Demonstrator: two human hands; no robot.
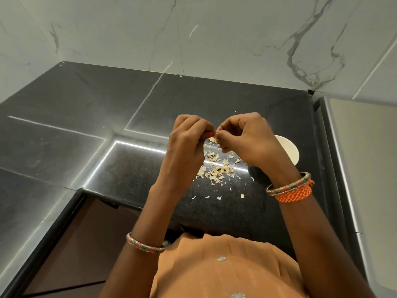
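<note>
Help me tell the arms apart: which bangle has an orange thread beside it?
The right bangle, against the orange thread; the left bangle sits alone.

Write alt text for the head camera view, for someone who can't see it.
The left hand and right hand pinch a small garlic clove, peeling it above a black counter. Pale garlic skins lie scattered on the counter, and a white bowl sits partly hidden behind the right hand.

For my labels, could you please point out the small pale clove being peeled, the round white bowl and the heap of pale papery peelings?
small pale clove (213,139): head view, visible lower end.
round white bowl (288,150): head view, bare inner wall.
heap of pale papery peelings (217,169): head view, heap's middle.
</note>
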